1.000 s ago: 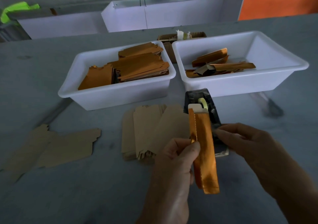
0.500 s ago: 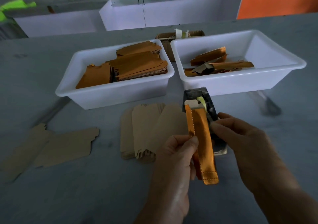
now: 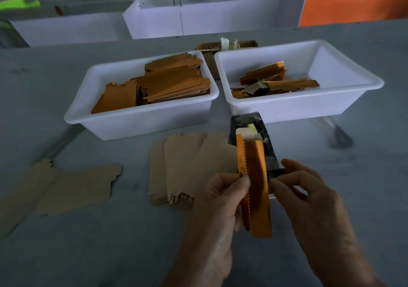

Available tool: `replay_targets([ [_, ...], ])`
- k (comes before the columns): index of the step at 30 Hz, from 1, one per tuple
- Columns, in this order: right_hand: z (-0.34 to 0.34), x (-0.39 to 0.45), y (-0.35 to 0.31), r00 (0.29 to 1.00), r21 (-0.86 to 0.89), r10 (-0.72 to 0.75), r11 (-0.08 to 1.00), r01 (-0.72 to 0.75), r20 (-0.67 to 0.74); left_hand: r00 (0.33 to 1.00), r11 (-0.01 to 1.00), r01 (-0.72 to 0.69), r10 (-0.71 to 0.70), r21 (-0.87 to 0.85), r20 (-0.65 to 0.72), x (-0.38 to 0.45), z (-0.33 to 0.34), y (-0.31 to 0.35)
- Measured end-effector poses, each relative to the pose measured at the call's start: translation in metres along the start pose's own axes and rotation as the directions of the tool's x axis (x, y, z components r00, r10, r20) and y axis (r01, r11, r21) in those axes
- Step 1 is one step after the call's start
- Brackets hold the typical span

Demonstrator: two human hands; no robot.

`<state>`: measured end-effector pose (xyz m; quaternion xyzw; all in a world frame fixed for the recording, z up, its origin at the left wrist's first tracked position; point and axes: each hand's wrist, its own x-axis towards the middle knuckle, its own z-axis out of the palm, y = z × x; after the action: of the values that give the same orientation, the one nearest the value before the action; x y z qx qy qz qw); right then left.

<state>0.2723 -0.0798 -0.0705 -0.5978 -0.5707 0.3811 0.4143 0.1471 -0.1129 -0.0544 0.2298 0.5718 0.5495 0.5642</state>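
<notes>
My left hand pinches a long folded orange cardboard sleeve by its left flap and holds it upright over the table. Just right of the sleeve, my right hand has thumb and forefinger curled at the front end of a black tape dispenser; whether they pinch tape I cannot tell. The dispenser stands behind the sleeve, with a yellowish roll showing at its top. A fanned stack of flat brown cardboard blanks lies left of my hands.
Two white plastic tubs stand behind: the left tub holds stacked flat orange blanks, the right tub holds a few folded sleeves. More brown blanks lie at the far left. A small cardboard box sits behind the tubs. White bins line the back.
My right hand has moved left and forward from the sleeve's side to the dispenser's front end. The sleeve has risen a little and stands straighter in my left hand.
</notes>
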Motion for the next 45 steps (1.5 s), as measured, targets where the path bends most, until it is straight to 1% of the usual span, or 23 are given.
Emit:
replay_targets([
  [3,0.004,-0.001,0.003,0.999,0.019,-0.008,1.000,0.009,-0.034,0.997,0.998,-0.046,0.043,0.047,0.059,0.002,0.005,0.009],
  [6,0.006,-0.001,0.007,0.998,0.008,-0.049,0.999,0.050,-0.050,0.993,0.972,-0.077,0.056,0.222,0.103,0.005,0.008,0.014],
  [9,0.008,-0.001,0.008,0.990,-0.060,-0.116,0.992,0.111,-0.076,0.994,0.939,-0.101,0.079,0.329,0.079,0.006,0.009,0.016],
  [11,0.009,0.000,0.008,0.983,-0.134,-0.171,0.978,0.160,-0.070,0.994,0.931,-0.109,0.096,0.350,0.056,0.006,0.011,0.017],
  [14,0.007,0.003,0.010,0.977,-0.200,-0.199,0.963,0.179,-0.082,0.992,0.918,-0.123,0.120,0.376,0.033,0.006,0.015,0.017],
  [16,-0.002,0.007,0.013,0.983,-0.148,-0.163,0.978,0.149,-0.085,0.995,0.930,-0.103,0.098,0.353,0.032,0.006,0.015,0.018],
  [17,-0.008,0.008,0.015,0.988,-0.092,-0.129,0.988,0.120,-0.090,0.996,0.937,-0.088,0.080,0.339,0.039,0.006,0.014,0.019],
  [19,-0.022,0.007,0.014,0.991,0.049,-0.103,0.993,0.108,-0.086,0.997,0.945,-0.072,0.057,0.320,0.055,0.004,0.012,0.021],
  [20,-0.029,0.005,0.009,0.993,0.110,-0.099,0.988,0.105,-0.067,0.997,0.948,-0.066,0.050,0.312,0.060,0.004,0.010,0.021],
  [21,-0.034,0.003,0.003,0.993,0.159,-0.113,0.981,0.115,-0.020,0.997,0.952,-0.059,0.042,0.301,0.064,0.004,0.009,0.021],
  [24,-0.039,-0.002,-0.016,0.962,0.274,-0.174,0.955,0.112,0.211,0.995,0.969,-0.012,-0.013,0.245,0.099,0.002,0.006,0.022],
  [26,-0.037,-0.001,-0.025,0.911,0.281,-0.200,0.955,0.099,0.361,0.990,0.982,0.030,-0.055,0.189,0.129,-0.002,0.005,0.024],
  [28,-0.034,0.001,-0.031,0.878,0.247,-0.212,0.963,0.112,0.429,0.987,0.983,0.050,-0.075,0.175,0.141,-0.004,0.003,0.025],
  [33,-0.028,0.007,-0.037,0.858,0.228,-0.245,0.961,0.155,0.451,0.987,0.983,0.050,-0.075,0.178,0.139,-0.006,-0.003,0.027],
  [37,-0.026,0.010,-0.036,0.852,0.236,-0.250,0.959,0.154,0.460,0.987,0.979,0.033,-0.064,0.203,0.150,-0.008,-0.006,0.028],
  [41,-0.025,0.012,-0.037,0.876,0.154,-0.186,0.980,0.130,0.445,0.984,0.977,0.017,-0.053,0.213,0.168,-0.008,-0.008,0.030],
  [45,-0.022,0.009,-0.041,0.903,0.031,-0.157,0.987,0.158,0.401,0.980,0.975,-0.001,-0.044,0.223,0.195,-0.008,-0.008,0.030],
])
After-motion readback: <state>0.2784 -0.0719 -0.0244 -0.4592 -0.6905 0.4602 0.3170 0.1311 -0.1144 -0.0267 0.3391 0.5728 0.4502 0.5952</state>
